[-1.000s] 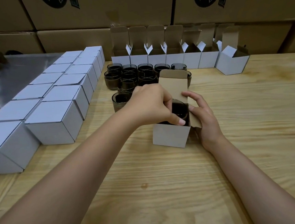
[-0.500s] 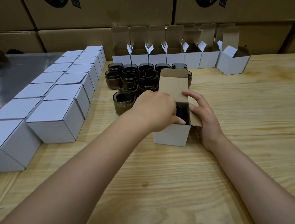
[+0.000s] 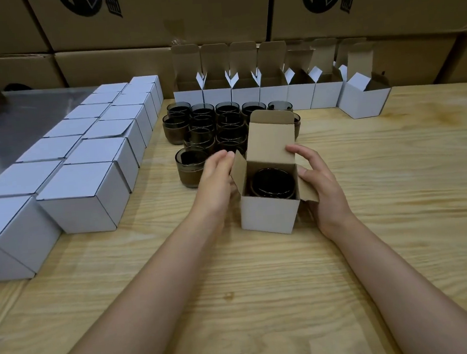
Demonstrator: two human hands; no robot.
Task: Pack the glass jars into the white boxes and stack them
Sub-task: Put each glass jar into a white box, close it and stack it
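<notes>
jar is down inside the box now. left hand has pulled out, fingers straight and holding nothing, at the box's left flap. right hand rests loose against the box's right side. closing flaps next, i'd guess.

Wooden table with white boxes, glass jars
</notes>
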